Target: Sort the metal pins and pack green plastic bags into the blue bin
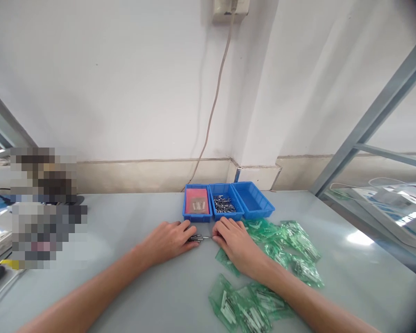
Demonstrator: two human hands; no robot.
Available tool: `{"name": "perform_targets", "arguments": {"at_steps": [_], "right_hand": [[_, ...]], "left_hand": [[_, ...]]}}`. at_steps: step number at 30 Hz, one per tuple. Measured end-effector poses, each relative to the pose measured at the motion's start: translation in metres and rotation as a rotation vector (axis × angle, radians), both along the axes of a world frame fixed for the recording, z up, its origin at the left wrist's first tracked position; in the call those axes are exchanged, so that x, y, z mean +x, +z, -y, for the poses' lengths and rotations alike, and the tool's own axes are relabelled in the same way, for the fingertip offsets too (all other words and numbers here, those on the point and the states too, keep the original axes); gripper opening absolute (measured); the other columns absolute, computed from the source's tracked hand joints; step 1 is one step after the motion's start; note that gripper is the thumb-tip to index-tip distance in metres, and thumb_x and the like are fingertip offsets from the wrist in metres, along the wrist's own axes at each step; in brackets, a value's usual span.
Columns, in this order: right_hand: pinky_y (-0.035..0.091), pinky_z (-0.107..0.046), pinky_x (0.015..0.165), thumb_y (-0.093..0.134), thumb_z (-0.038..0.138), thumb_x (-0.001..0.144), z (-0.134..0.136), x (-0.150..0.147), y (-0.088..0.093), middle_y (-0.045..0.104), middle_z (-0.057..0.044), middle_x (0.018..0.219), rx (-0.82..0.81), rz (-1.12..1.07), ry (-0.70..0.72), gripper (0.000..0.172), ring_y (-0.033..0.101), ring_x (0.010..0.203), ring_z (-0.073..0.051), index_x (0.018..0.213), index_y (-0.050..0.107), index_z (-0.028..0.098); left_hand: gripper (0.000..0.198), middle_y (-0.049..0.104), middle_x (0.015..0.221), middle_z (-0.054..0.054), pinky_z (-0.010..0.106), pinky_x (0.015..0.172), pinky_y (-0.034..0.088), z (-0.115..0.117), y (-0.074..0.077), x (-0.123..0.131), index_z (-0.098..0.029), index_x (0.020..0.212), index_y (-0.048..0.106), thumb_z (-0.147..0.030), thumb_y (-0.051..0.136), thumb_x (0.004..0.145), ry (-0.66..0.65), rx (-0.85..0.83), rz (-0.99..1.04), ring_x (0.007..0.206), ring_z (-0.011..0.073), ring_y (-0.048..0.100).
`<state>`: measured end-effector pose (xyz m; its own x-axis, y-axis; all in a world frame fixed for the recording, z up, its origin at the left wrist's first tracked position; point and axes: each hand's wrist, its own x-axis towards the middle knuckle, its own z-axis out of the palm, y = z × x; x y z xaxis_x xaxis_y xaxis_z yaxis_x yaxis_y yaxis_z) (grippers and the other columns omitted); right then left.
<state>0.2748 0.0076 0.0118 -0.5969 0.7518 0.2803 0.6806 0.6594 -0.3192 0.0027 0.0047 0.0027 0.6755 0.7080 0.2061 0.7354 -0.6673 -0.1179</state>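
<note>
Three green packets lie nearest, well in front of the middle blue bin, with an overlapping heap, too tangled to count, to its front right. Just before that bin, the left hand curls thumb and fingers around several metal pins, while the right hand bunches its fingertips beside them, whether pinching one I cannot tell. Two more blue bins flank it, one either side.

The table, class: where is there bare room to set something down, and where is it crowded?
Bare table lies beyond the left forearm, left of the blue bins; between the forearms, left of the green bags; and from the bags to the table's right edge. Crowded: around the right hand and between it and the left hand, at the metal pins.
</note>
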Motion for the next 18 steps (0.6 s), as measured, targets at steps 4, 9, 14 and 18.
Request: {"name": "perform_targets", "arguments": {"at_steps": [4,9,14,18], "right_hand": [[0.041,-0.037,0.081,0.041,0.02,0.112,0.001,0.001,-0.001,0.066,-0.003,0.097,-0.088,-0.156,-0.049,0.018,0.059,0.087,-0.023,0.098,0.052,0.025],[0.048,-0.035,0.078,0.044,0.029,0.111,0.002,-0.001,0.007,0.068,-0.003,0.097,-0.193,-0.42,-0.131,0.013,0.064,0.087,-0.024,0.106,0.055,0.026],[0.051,-0.039,0.092,0.044,0.032,0.111,0.001,0.0,0.014,0.069,-0.007,0.112,-0.166,-0.525,-0.071,0.025,0.065,0.105,-0.026,0.123,0.065,0.028],[0.049,-0.036,0.089,0.044,0.033,0.112,0.001,0.001,0.015,0.068,-0.005,0.106,-0.208,-0.581,-0.082,0.022,0.064,0.099,-0.024,0.109,0.065,0.026]], "left_hand": [[0.035,0.064,0.098,0.005,0.027,0.054,0.036,0.001,0.002,-0.001,-0.022,0.105,0.058,-0.051,0.042,0.114,-0.004,-0.003,-0.013,0.076,0.0191,0.067],[0.037,0.063,0.096,0.005,0.027,0.058,0.04,0.002,0.004,-0.003,-0.023,0.107,0.06,-0.051,0.037,0.115,-0.017,-0.038,0.06,0.077,0.0181,0.066],[0.035,0.064,0.097,0.004,0.027,0.058,0.039,0.002,0.003,-0.004,-0.023,0.109,0.06,-0.049,0.038,0.115,-0.027,-0.036,0.069,0.079,0.0181,0.067],[0.032,0.064,0.098,0.005,0.028,0.056,0.036,0.002,0.005,-0.005,-0.023,0.111,0.06,-0.048,0.04,0.115,-0.04,-0.02,0.025,0.079,0.0191,0.067]]}}
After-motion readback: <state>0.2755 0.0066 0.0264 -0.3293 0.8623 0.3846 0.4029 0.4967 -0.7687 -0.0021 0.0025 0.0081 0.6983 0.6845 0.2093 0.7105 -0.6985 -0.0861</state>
